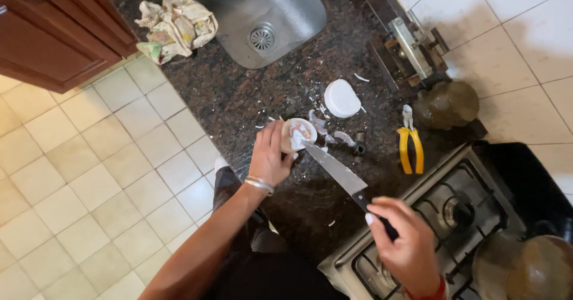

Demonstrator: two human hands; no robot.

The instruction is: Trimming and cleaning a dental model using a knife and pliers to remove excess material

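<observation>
Nearest the lens, the right hand (pixel 406 240) is wrapped tight round the black handle of a large knife (pixel 335 171), just above the stove's (pixel 441 216) corner. Its blade tip meets a pale round piece (pixel 297 135) that the left hand (pixel 271 155) pinches against the dark stone counter (pixel 280 91), close to the front edge. Peelings (pixel 334 134), a white lid (pixel 341 98) and yellow pliers (pixel 410 148) lie beyond, leaving little bare counter before the sink (pixel 262 13).
</observation>
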